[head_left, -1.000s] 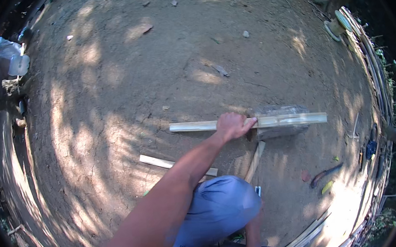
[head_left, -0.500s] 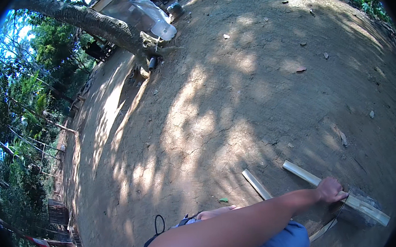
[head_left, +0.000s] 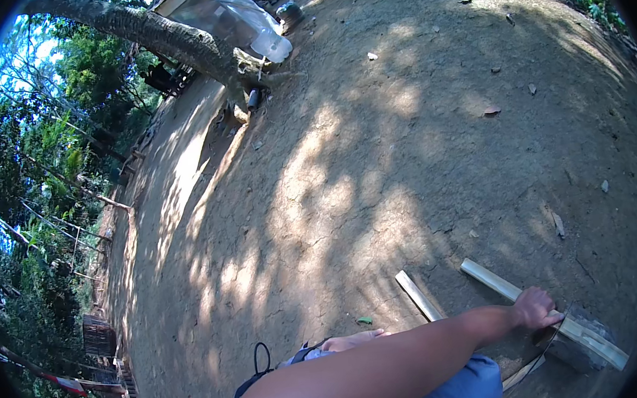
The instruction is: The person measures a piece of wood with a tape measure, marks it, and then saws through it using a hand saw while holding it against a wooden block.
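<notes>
1. Right hand [head_left: 534,307]: fingers curled down over the long pale split-bamboo slat [head_left: 542,311], pressing on it near its middle; the forearm crosses the lower frame.
2. The slat lies slantwise on the bare brown earth ground [head_left: 376,163], its far-right end resting on a grey stone block [head_left: 583,343].
3. Left hand [head_left: 352,341]: lies flat at the blue-clad knee [head_left: 464,387], fingers stretched out, holding nothing.
4. Shorter pale bamboo strip [head_left: 418,295]: on the soil just left of the slat, apart from it.
5. Leaning tree trunk [head_left: 160,37]: upper left.
</notes>
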A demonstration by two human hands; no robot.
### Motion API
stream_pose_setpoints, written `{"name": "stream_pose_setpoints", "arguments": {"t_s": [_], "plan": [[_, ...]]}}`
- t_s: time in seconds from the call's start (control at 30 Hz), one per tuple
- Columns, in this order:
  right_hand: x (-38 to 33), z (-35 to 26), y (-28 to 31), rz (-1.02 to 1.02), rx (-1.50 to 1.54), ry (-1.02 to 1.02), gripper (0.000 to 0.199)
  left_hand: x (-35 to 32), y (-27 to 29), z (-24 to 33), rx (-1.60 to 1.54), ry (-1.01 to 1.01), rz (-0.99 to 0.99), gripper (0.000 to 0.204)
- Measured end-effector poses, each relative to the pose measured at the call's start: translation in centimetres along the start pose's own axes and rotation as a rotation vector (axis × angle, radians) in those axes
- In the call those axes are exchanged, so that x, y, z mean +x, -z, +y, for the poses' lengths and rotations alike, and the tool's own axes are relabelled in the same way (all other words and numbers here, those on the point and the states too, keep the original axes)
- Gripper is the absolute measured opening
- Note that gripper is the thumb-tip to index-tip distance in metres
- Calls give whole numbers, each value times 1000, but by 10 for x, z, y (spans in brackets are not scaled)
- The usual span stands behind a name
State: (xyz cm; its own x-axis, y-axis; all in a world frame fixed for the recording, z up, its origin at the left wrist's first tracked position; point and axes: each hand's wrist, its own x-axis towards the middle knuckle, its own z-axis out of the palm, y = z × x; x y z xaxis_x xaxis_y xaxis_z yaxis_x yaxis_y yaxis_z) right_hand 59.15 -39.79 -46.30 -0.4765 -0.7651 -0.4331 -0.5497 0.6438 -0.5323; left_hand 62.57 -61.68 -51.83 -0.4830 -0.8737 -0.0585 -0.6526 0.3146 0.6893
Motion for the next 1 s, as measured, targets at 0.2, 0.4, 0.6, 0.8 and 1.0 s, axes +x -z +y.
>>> {"name": "stream_pose_setpoints", "arguments": {"t_s": [0.2,0.4,0.6,0.8,1.0], "plan": [[-1,2,0,-2,0,-4,47,1,-2,1,1,28,-27,68],[0,3,2,10,-1,-5,48,4,4,9,6,19,-24,68],[-2,2,-1,2,-12,-6,48,4,8,5,26,3,-107,66],[-3,2,-1,-5,-15,-9,48,4,1,0,13,-13,-51,66],[-3,4,1,5,-17,-16,49,6,5,4,6,-9,-112,64]]}}
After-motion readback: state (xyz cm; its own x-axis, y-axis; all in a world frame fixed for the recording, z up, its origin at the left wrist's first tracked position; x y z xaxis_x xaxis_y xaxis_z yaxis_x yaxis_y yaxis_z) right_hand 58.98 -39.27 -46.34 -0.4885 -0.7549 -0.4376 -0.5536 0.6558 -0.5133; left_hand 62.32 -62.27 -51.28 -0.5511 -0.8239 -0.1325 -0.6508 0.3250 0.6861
